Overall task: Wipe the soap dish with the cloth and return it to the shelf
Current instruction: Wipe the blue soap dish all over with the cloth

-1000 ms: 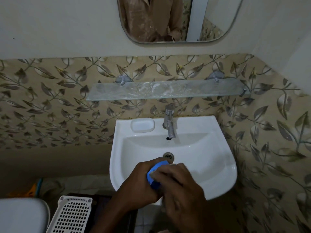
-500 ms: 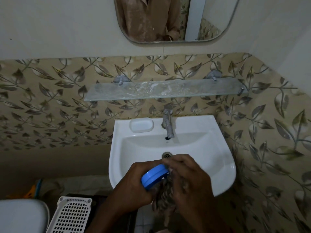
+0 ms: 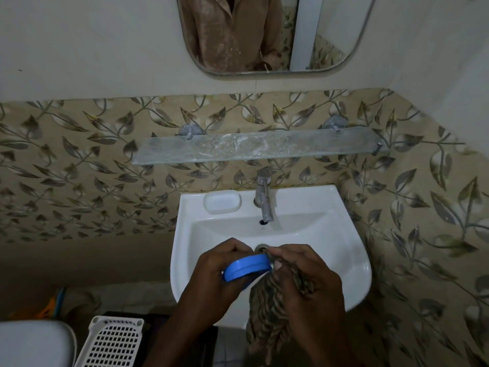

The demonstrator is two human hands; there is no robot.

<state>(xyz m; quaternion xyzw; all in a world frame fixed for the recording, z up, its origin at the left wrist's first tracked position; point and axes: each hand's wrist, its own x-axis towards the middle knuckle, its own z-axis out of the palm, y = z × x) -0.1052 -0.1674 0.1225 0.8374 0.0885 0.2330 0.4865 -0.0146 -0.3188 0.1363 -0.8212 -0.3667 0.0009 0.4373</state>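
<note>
blue soap dish (image 3: 247, 267) on edge, long axis left-right, tilted

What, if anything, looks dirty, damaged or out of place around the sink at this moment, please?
The glass shelf above the tap is smeared with whitish streaks and ring marks, so it looks unwiped. Nothing else stands out: the left hand holds the blue soap dish over the basin, and the right hand holds the cloth.

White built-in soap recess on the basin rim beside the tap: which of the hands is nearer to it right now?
Left. The left hand, holding the blue plastic soap dish, sits below the white soap recess; the right hand, gripping the striped brown cloth, is further right.
</note>
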